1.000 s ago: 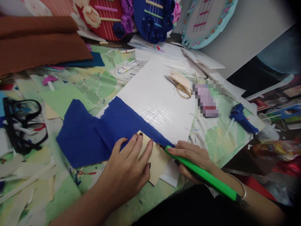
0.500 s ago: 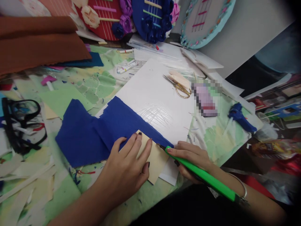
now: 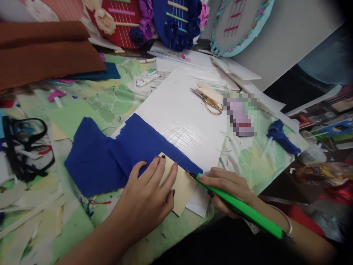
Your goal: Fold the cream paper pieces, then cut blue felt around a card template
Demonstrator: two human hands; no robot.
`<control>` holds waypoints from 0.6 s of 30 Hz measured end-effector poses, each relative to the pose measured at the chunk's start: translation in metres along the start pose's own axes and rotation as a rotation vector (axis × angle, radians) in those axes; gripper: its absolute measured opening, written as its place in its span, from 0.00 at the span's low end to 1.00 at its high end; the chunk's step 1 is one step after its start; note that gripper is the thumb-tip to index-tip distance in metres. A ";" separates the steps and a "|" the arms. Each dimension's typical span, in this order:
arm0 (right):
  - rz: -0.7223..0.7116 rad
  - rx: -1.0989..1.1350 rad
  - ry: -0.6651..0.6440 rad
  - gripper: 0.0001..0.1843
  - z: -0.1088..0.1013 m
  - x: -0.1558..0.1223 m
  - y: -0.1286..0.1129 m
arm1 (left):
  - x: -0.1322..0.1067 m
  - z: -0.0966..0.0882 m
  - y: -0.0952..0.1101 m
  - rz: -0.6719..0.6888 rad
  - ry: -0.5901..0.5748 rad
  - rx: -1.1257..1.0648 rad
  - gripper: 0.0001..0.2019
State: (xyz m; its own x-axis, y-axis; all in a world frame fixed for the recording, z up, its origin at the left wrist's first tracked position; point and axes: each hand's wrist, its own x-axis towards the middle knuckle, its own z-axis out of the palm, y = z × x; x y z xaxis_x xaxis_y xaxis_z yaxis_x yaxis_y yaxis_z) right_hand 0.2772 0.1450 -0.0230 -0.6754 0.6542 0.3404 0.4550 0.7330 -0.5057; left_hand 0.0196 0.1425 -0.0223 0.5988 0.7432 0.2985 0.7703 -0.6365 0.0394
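Note:
My left hand (image 3: 150,191) lies with spread fingers on a small cream card (image 3: 183,193), pressing it onto blue crepe paper (image 3: 149,141). In my right hand (image 3: 228,187) is a green utility knife (image 3: 242,206), its dark blade against the card's upper right edge. The blue paper rests partly on a scratched white board (image 3: 179,106) and partly on the tablecloth to the left. A white piece (image 3: 200,202) sticks out from under the card's lower right side. My left palm hides part of the card.
Gold-handled scissors (image 3: 212,105) lie on the board. To the right is a blue glue gun (image 3: 282,138); to the left are black glasses (image 3: 29,147) and paper strips (image 3: 33,206). Brown crepe paper (image 3: 49,55) sits at the back left, and decorated ovals (image 3: 176,25) stand behind.
My right hand and the knife have shifted slightly right and down, the blade following the card's edge. My left hand stays in place on the card.

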 end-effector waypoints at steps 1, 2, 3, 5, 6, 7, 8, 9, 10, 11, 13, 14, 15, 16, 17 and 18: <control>0.018 0.007 -0.004 0.23 0.000 -0.001 0.000 | 0.000 0.000 0.000 0.002 -0.005 0.006 0.21; 0.032 0.016 -0.003 0.24 0.000 -0.002 0.000 | 0.000 0.000 0.000 0.003 -0.010 0.014 0.21; 0.044 0.026 0.000 0.24 0.000 -0.003 0.000 | 0.000 0.000 0.001 0.004 -0.016 0.023 0.21; 0.053 0.025 0.000 0.24 0.000 -0.004 -0.001 | 0.000 0.000 0.001 0.003 -0.028 0.038 0.22; 0.056 0.025 -0.001 0.24 0.000 -0.005 -0.001 | 0.000 0.000 0.002 0.003 -0.034 0.042 0.22; 0.057 0.028 -0.007 0.24 0.000 -0.005 -0.001 | -0.001 0.001 0.003 0.003 -0.038 0.043 0.23; 0.058 0.035 -0.017 0.24 0.000 -0.005 0.000 | -0.001 0.001 0.003 0.005 -0.039 0.042 0.24; 0.059 0.048 -0.033 0.24 0.000 -0.005 0.000 | -0.001 0.001 0.004 0.006 -0.038 0.040 0.24; 0.058 0.064 -0.040 0.25 0.000 -0.005 0.000 | -0.001 0.002 0.004 0.009 -0.035 0.040 0.24; 0.058 0.082 -0.038 0.25 0.000 -0.004 0.000 | -0.001 0.002 0.004 0.012 -0.034 0.041 0.24; 0.061 0.100 -0.025 0.26 0.000 -0.003 0.000 | -0.001 0.002 0.004 0.011 -0.037 0.045 0.24; 0.062 0.100 -0.016 0.27 0.000 -0.003 0.000 | -0.001 0.001 0.004 0.011 -0.042 0.047 0.24; 0.059 0.094 -0.008 0.27 0.000 -0.002 0.000 | -0.002 0.001 0.005 0.009 -0.045 0.049 0.24; 0.056 0.094 -0.001 0.27 0.000 -0.003 0.000 | -0.002 0.001 0.005 0.008 -0.047 0.051 0.25; 0.054 0.102 0.000 0.27 0.000 -0.003 -0.001 | -0.002 0.000 0.005 0.009 -0.048 0.052 0.25; 0.055 0.120 0.003 0.26 0.000 -0.004 -0.001 | -0.002 0.000 0.005 0.011 -0.050 0.053 0.25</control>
State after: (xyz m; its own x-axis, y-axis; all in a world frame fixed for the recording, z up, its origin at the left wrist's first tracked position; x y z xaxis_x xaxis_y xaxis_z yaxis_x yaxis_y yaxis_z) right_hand 0.2792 0.1418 -0.0242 -0.6495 0.6932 0.3125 0.4182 0.6689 -0.6146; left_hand 0.0223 0.1378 -0.0224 0.6167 0.7462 0.2508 0.7731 -0.6341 -0.0144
